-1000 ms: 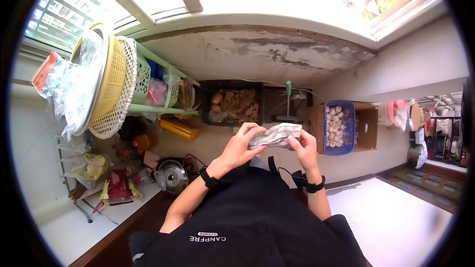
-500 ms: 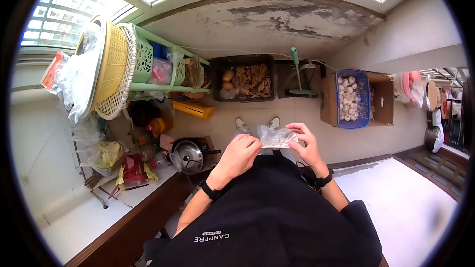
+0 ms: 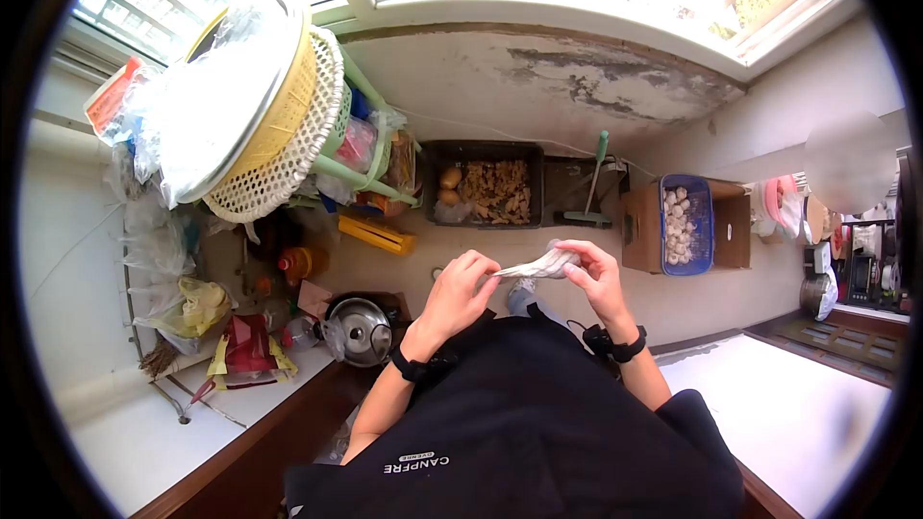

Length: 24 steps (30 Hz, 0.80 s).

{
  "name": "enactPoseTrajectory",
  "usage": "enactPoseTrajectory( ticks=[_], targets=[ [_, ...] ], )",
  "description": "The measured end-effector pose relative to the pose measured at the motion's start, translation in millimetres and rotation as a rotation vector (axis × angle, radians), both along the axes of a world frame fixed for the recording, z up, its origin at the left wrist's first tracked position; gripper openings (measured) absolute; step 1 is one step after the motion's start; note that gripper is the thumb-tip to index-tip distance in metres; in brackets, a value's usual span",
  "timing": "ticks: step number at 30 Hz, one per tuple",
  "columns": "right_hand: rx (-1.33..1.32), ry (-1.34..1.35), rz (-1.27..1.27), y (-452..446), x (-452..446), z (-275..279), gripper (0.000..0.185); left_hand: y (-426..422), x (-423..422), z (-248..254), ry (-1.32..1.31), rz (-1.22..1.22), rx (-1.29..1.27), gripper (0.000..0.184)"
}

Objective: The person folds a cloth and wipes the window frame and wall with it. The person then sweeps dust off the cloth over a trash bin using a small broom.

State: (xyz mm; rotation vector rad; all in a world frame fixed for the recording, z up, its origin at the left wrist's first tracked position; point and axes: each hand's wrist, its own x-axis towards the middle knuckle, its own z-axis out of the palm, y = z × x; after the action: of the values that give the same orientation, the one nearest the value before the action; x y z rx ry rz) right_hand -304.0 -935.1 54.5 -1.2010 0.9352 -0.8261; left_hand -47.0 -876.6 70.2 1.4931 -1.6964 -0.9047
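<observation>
A crumpled pale plastic bag (image 3: 548, 266) is held up in the air between the two hands, above the tiled floor (image 3: 447, 242) and just in front of the black top (image 3: 567, 404). Its near-pointed end is pinched between thumb and fingers of the left hand (image 3: 456, 294); its fuller, bunched end is gripped by the fingertips of the right hand (image 3: 598, 283). By judgement, the handling is only partway through: the bag has been gathered into a narrow, slightly twisted strip, but it has not been pressed into a flat packet, knotted or set down, and neither end has been let go. How much handling is left cannot be told. Nothing else is being touched; the ginger (image 3: 497, 190) in the black tray (image 3: 486, 147) and the garlic bulbs (image 3: 677, 231) in the blue basket (image 3: 703, 231) are left on the far side, well apart from both hands.
</observation>
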Motion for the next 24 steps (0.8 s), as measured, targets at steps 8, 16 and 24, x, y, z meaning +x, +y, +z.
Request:
enactPoseTrajectory(
  ticks=[8,16,24],
  targets=[
    [0.120,-0.080,0.127,7.2,139.4,3.9,0.052,48.8,108.7,-6.6,0.200,0.188,0.036,0.013],
    [-0.100,0.221,0.093,16.6,183.0,3.1,0.015,68.6,163.8,-31.5,0.142,0.086,0.208,0.014],
    [-0.454,0.498,0.061,14.6,159.6,-1.1,0.008,18.9,153.3,-51.8,-0.263,0.220,0.097,0.010]
  ],
)
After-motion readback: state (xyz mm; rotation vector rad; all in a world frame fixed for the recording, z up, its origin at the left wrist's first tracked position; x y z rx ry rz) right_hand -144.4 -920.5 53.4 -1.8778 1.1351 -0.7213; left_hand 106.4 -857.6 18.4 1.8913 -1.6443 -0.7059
